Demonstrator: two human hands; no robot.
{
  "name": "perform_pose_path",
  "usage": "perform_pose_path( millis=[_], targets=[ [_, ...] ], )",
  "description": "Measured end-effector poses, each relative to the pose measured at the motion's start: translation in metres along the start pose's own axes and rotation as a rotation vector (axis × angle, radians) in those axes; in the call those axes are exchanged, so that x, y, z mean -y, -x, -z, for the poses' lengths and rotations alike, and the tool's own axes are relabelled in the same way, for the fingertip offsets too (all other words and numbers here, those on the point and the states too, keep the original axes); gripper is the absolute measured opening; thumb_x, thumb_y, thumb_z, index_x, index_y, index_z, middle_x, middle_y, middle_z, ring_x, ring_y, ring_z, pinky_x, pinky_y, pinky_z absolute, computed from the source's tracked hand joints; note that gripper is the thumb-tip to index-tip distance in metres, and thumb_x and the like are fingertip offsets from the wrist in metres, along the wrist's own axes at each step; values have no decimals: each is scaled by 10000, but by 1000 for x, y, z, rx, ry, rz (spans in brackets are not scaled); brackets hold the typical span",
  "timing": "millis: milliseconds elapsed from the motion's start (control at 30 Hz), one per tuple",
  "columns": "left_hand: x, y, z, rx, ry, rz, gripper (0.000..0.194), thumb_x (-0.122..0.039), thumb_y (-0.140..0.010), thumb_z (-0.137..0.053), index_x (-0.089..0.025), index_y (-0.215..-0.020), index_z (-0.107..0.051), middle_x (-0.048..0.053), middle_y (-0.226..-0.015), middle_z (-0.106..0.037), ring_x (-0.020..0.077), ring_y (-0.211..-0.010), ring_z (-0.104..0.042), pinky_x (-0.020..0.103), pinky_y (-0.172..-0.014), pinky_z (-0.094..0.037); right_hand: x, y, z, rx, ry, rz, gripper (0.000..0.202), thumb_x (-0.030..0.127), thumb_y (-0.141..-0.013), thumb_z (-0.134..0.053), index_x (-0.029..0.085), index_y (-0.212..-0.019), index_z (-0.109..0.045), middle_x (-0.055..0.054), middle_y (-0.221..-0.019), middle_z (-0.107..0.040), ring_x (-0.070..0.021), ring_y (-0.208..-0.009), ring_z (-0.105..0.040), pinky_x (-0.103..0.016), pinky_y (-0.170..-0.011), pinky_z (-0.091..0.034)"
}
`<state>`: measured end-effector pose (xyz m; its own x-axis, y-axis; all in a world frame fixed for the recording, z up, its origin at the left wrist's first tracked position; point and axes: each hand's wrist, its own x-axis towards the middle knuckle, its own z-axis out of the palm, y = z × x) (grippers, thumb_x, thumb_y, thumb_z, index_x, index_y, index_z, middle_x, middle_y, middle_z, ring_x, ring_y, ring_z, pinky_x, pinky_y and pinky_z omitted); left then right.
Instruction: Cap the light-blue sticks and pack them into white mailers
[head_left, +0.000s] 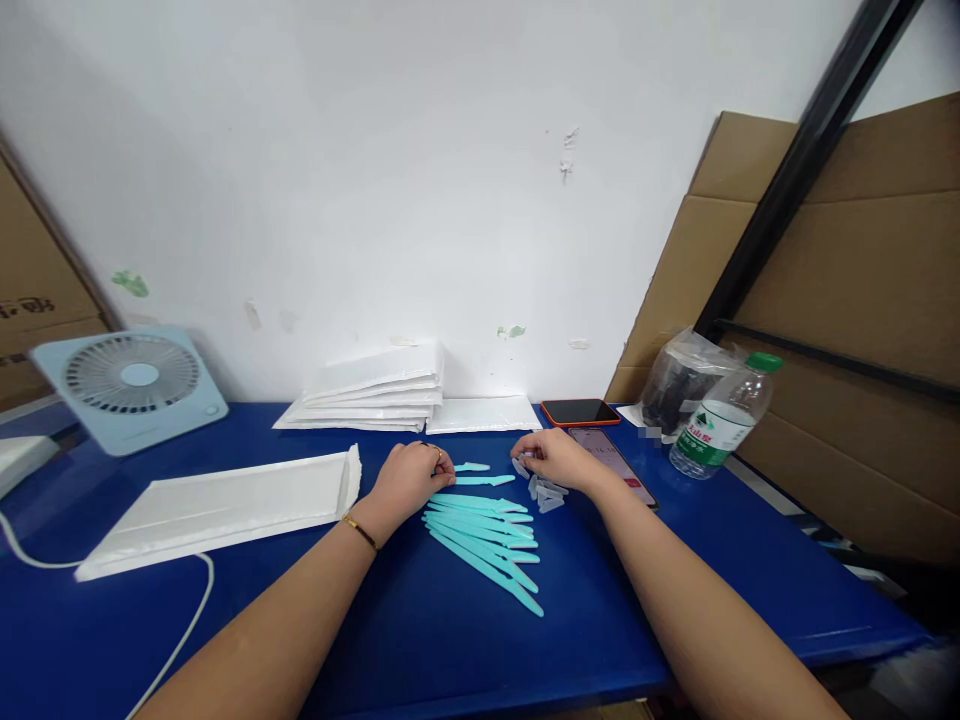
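Across the blue table (585,600), turquoise sticks (484,530) lay fanned between the hands. The left hand (409,480) pinched one stick (487,481) by its end; the right hand (556,458) curled its fingers at small clear caps (551,497), grip unclear. Red characters, too blurred to read fully, crossed the bottle (724,420) label (712,432); the lit phone (611,462) showed digits.
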<state>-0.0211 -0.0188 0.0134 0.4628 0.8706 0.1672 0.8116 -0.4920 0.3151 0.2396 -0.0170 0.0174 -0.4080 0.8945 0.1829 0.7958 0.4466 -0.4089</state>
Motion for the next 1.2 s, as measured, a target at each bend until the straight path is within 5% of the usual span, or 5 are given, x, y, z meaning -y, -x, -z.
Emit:
perform_pose_path(
  millis=[533,700,800,900,1200],
  targets=[
    [7,-1,-4,2,28,-31,139,-344,-736,-560,-240,-727,-651,-11,-746,-651,162,-741,-560,243,-642,-331,2,-3,-14,57,-139,121,104,255,-695,-631,186,-740,-695,-16,-753,-630,-116,-661,-565,-211,-613,-410],
    [0,3,-3,-71,14,-100,181,-363,-774,-523,-255,-799,-666,-7,-851,-657,172,-831,-547,259,-705,-337,-7,-3,-2,-115,-70,56,157,264,-757,-562,187,-796,-693,-37,-828,-638,-129,-709,-570,-230,-653,-416],
    [-7,5,-2,-1,83,-204,184,-384,-776,-523,-266,-785,-663,-28,-837,-657,151,-816,-548,235,-694,-342,-14,-3,4,-184,30,-29,179,274,-765,-544,195,-836,-689,-42,-834,-645,-142,-714,-569,-231,-628,-410],
    [-9,5,-2,74,78,-229,157,-365,-757,-548,-261,-728,-661,-38,-765,-656,134,-738,-550,224,-648,-330,-14,-4,2,-120,99,-22,156,293,-733,-585,194,-775,-697,-41,-792,-651,-146,-691,-569,-225,-610,-402],
    [-1,5,-1,-12,13,-84,209,-393,-766,-520,-233,-724,-648,-15,-751,-651,142,-702,-553,235,-612,-314,-12,1,4,34,17,37,122,272,-696,-628,205,-759,-709,-25,-782,-664,-137,-700,-574,-208,-620,-406]
  ],
)
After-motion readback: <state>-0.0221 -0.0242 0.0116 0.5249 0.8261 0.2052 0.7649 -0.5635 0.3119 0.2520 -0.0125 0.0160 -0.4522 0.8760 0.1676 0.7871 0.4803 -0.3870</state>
